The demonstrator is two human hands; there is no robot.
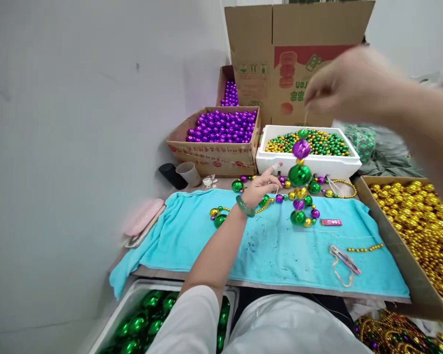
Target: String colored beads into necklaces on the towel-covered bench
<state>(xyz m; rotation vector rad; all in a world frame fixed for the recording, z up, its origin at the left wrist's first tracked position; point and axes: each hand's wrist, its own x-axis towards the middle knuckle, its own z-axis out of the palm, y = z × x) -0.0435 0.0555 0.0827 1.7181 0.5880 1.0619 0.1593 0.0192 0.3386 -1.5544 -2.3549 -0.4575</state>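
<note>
Raised at the upper right, my right hand (339, 86) pinches the thread end of a bead strand (300, 175). Large green, purple and gold round beads hang from it over the towel, slightly blurred. My left hand (262, 189), wearing a green bangle (245, 206), is beside the strand. One finger with a white wrap points out, while a thin white thread (277, 191) crosses the lower fingertips, which appear closed on it. Behind and under this hand lies a string of mixed beads (279, 198) on the turquoise towel (206, 246).
Around the table stand a box of purple beads (214, 150), a white foam box (310, 164) of small beads, a carton of gold beads (409, 241) and a tub of green balls (136, 324). Pink-handled snips (349, 260) and a small pink box (331, 222) lie on the towel.
</note>
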